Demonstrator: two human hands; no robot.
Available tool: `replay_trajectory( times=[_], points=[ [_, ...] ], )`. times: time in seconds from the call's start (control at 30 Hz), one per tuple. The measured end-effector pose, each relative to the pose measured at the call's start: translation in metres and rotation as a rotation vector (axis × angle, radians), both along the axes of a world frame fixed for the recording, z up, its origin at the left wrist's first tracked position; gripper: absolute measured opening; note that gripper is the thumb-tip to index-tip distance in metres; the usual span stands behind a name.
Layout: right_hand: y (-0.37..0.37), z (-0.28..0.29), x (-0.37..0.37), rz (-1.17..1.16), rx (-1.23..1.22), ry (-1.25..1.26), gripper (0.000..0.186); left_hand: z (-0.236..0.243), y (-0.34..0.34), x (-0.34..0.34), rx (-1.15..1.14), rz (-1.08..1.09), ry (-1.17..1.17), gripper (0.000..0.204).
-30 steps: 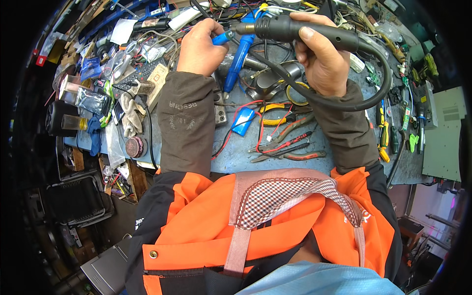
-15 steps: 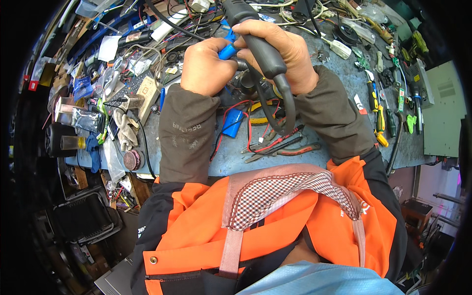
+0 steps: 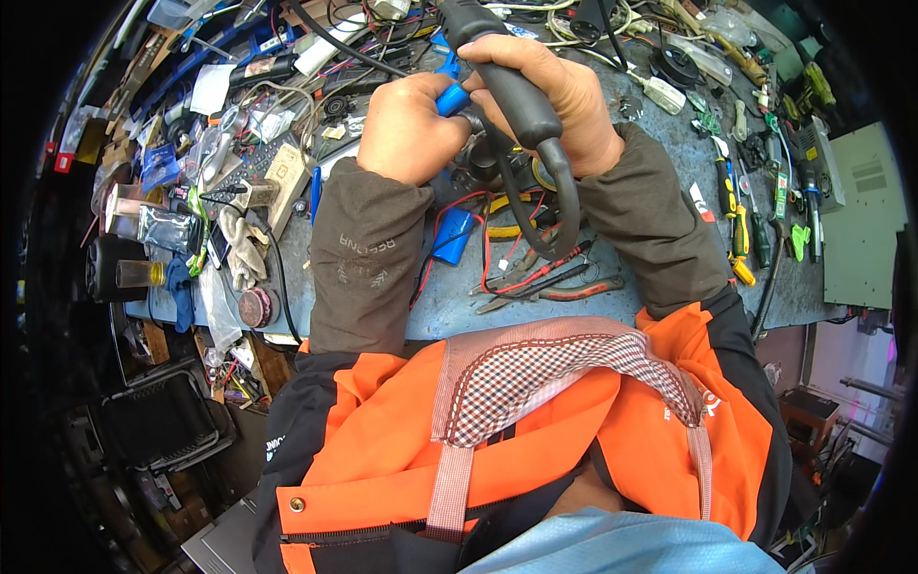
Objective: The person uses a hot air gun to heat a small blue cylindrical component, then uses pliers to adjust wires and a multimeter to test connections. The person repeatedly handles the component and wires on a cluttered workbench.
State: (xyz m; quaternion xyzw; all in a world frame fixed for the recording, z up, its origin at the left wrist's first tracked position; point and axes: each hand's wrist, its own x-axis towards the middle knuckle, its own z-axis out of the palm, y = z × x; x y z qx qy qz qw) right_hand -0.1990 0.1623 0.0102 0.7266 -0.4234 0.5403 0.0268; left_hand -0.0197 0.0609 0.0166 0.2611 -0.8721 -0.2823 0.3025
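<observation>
Closed fingers of my left hand [image 3: 411, 129] hold a small blue cylinder [image 3: 453, 99], which looks like a battery cell. My right hand [image 3: 569, 105] is wrapped round the thick handle of a black corded tool [image 3: 521, 100]. The working end of the tool runs out of the upper edge, so its kind is not shown. From the handle's lower end a stiff black cable loops down over the bench. Fingertips of my right hand are close beside the blue cylinder; whether they touch it I cannot tell. Below my hands lies a blue battery pack [image 3: 452, 235] with red and black wires.
Pliers with red handles [image 3: 581, 291] and test leads [image 3: 545, 277] lie near the bench's front edge. Screwdrivers [image 3: 739, 230] are grouped at the right, by a pale metal box [image 3: 865, 215]. Parts, cables and a glove [image 3: 244, 249] crowd the left side.
Both hands have shifted very slightly to the right. The blue cylinder has moved a little right with my left hand. The grips look the same.
</observation>
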Motion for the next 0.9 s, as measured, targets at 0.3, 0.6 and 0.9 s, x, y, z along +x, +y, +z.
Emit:
replay_trajectory(
  times=[0.3, 0.6, 0.9],
  points=[
    [0.0, 0.001, 0.001, -0.061, -0.002, 0.012, 0.056, -0.004, -0.004, -0.002, -0.035, 0.003, -0.072, 0.017],
    [-0.002, 0.0, 0.003, 0.016, 0.079, -0.175, 0.046, -0.007, -0.002, -0.002, -0.253, 0.032, -0.044, 0.025],
    [-0.001, 0.003, 0.002, 0.03, 0.126, -0.172, 0.044, -0.011, -0.003, -0.002, -0.377, 0.044, -0.001, 0.023]
  ],
)
